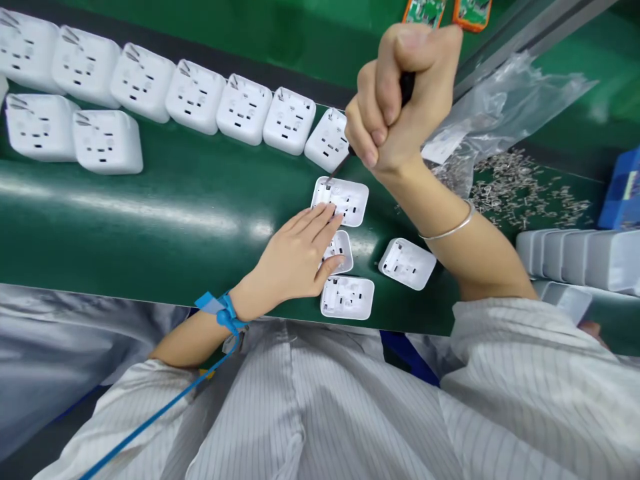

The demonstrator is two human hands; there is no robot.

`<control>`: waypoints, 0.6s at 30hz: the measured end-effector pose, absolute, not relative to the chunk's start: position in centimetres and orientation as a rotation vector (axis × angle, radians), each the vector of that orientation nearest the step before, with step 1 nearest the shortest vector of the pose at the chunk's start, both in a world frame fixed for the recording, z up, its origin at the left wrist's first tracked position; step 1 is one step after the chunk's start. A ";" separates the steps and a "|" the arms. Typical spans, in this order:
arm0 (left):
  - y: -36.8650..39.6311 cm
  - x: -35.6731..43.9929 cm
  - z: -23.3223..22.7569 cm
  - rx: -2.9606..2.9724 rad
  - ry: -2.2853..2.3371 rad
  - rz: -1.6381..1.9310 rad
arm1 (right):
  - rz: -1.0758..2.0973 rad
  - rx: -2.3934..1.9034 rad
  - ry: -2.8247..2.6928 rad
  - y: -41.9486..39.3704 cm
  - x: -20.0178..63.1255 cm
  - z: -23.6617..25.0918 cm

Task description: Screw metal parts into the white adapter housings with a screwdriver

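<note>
My right hand (407,100) is wrapped round the black handle of a screwdriver (407,88). Its thin shaft slants down to the upper left corner of an open white plastic housing (353,200). My left hand (293,260) lies flat with its fingers stretched out, the fingertips resting on that housing's lower edge. Beneath its thumb and fingers, a second housing (344,252) is partly hidden. A third housing (347,297) lies nearest my body. Another open housing (409,264) sits apart to the right, below my right forearm.
A row of white plug adapters (195,95) with metal prongs runs along the back left. Loose small metal parts (525,190) lie in a heap beside a clear plastic bag (515,110). Stacked white shells (575,257) and a blue box (623,190) stand at right.
</note>
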State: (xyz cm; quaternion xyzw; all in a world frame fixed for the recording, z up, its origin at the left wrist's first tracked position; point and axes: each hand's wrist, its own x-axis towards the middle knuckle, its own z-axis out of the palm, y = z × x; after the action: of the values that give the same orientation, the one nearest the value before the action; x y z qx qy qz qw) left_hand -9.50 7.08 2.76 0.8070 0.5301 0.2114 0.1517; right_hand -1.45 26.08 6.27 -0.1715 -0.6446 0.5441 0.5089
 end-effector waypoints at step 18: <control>7.0 -9.1 2.6 2.270 1.537 0.626 | 1.474 -0.468 -1.359 24.1 -1.4 8.1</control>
State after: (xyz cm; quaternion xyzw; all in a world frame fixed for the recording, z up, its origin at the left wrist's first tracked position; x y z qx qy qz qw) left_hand -9.10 7.03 2.63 0.7963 0.5391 0.2195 0.1643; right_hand -1.38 24.08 8.12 -0.1946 -0.5659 0.6134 0.5154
